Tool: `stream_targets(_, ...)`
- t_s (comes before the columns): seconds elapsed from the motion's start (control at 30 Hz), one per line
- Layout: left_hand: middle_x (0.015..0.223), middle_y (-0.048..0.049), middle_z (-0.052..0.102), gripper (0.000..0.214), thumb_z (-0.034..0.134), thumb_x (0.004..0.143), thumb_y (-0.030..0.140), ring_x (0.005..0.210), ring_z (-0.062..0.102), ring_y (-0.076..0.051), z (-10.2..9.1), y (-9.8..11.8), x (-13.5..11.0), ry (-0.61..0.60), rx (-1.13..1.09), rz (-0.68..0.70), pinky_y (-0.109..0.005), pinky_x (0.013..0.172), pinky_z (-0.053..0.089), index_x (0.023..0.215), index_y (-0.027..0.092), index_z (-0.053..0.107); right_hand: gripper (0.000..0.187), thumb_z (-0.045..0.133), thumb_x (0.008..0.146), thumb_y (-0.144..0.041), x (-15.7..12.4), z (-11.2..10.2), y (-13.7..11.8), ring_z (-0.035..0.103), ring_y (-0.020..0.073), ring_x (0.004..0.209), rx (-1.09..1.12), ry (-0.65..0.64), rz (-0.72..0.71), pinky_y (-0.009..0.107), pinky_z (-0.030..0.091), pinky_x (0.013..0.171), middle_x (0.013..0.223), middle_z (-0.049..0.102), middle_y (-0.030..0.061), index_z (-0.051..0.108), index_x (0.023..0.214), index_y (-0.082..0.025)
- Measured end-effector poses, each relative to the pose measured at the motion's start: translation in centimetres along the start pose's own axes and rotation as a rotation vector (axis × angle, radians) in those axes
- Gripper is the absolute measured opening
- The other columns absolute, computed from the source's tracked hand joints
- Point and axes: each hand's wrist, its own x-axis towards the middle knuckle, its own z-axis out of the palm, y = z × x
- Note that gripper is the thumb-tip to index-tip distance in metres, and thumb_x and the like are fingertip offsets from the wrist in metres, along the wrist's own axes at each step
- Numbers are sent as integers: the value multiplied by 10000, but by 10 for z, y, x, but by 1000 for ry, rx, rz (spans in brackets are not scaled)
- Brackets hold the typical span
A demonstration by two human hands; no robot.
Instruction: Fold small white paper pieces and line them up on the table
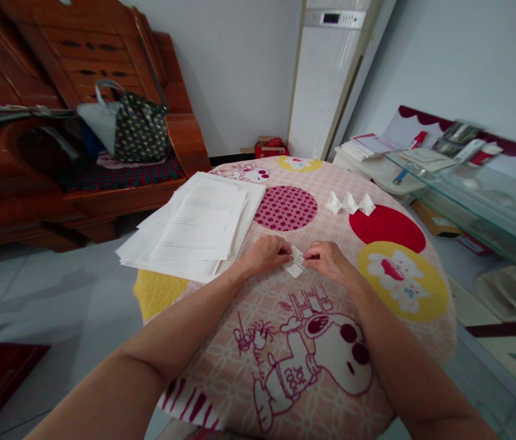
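Note:
Between my two hands, in the middle of the round table, lies a small folded square of printed paper (295, 266), one corner pointing toward me. My left hand (267, 253) pinches its left side. On its right side, the fingertips of my right hand (330, 261) are closed on the opposite edge. Farther back to the right stand three small folded white paper shapes (349, 203) in a row, their points upward. A stack of printed paper sheets (198, 223) lies left of my hands, its edges uneven.
A patterned cloth (285, 342) covers the table. To the right, a glass shelf (477, 183) with jars and odds and ends reaches close to the table edge. A wooden bench (115, 208) at left bears a dark patterned bag (141, 128). A white cabinet-like unit (328, 79) stands behind.

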Motion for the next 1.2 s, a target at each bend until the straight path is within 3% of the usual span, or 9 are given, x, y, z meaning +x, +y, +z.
stream_targets(0.27, 514, 29, 464, 300, 646, 825, 231, 537, 387, -116, -3, 5, 0, 14, 61, -102, -300, 584, 215, 539, 175, 577, 160, 714, 732, -224, 3, 0, 6, 455, 119, 517, 0, 20, 146, 267, 305, 538, 517, 574, -26, 694, 577, -191)
stream_targets(0.53, 664, -31, 635, 276, 626, 885, 381, 623, 505, -151, 3, 19, 4, 35, 172, -248, -292, 593, 258, 732, 171, 718, 144, 716, 710, -197, 7, -4, 1, 461, 106, 514, 23, 2, 229, 246, 319, 519, 513, 565, -35, 668, 575, -179)
stream_targets(0.8, 793, -61, 715, 264, 588, 889, 384, 725, 601, -185, 6, 26, 4, 43, 270, -288, -296, 632, 321, 890, 188, 764, 103, 640, 743, -75, 2, -18, -5, 521, 86, 455, 176, -60, 502, 198, 365, 450, 532, 608, -19, 677, 671, -139)
stream_targets(0.97, 818, -75, 727, 269, 587, 874, 384, 761, 623, -204, 9, 24, 5, 54, 288, -296, -297, 648, 349, 910, 191, 771, 162, 641, 832, -177, 0, -14, -4, 520, 77, 402, 192, -68, 584, 183, 288, 350, 568, 645, 7, 642, 672, -151)
stream_targets(1.2, 792, -75, 721, 256, 604, 844, 372, 740, 618, -205, 10, 23, 8, 62, 267, -328, -296, 641, 364, 890, 188, 777, 144, 667, 800, -141, 3, -9, -5, 485, 67, 354, 185, -50, 604, 178, 270, 333, 507, 609, -17, 643, 659, -148)
